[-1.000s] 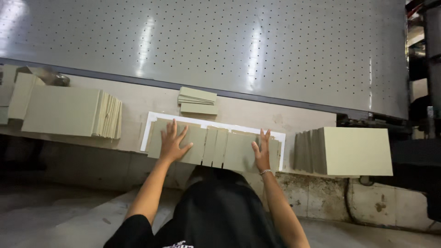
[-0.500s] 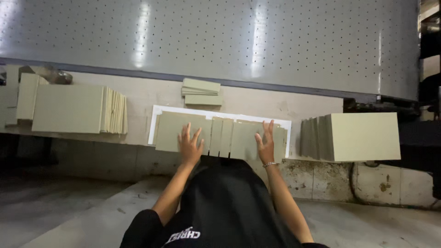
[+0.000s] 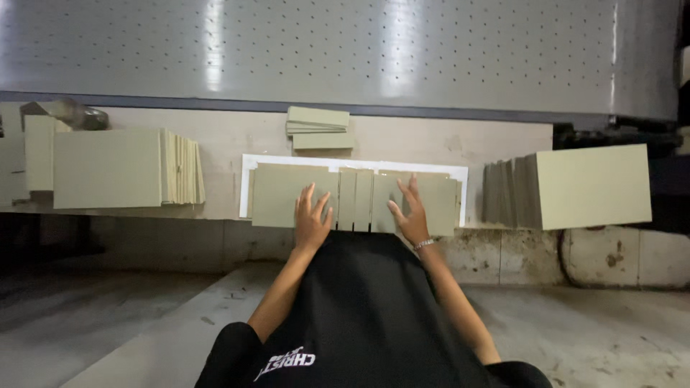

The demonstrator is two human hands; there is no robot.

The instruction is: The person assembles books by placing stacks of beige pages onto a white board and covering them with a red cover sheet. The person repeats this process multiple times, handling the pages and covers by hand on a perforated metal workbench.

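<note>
A row of pale green flat boards (image 3: 356, 197) lies fanned inside a white frame (image 3: 248, 188) on the beige bench. My left hand (image 3: 312, 219) rests flat on the left boards with its fingers spread. My right hand (image 3: 411, 213) lies on the boards to the right, fingers apart, a bracelet at the wrist. Neither hand grips a board; both press on top. A narrow gap between boards shows between the two hands.
A fanned stack of green boards (image 3: 126, 169) lies at the left, another stack (image 3: 575, 187) at the right, and a small pile (image 3: 318, 128) behind the frame. A perforated grey metal panel (image 3: 345, 50) rises behind the bench. Concrete floor lies below.
Both hands have slid inward along the boards toward each other. The fanned boards under them are pushed closer together.
</note>
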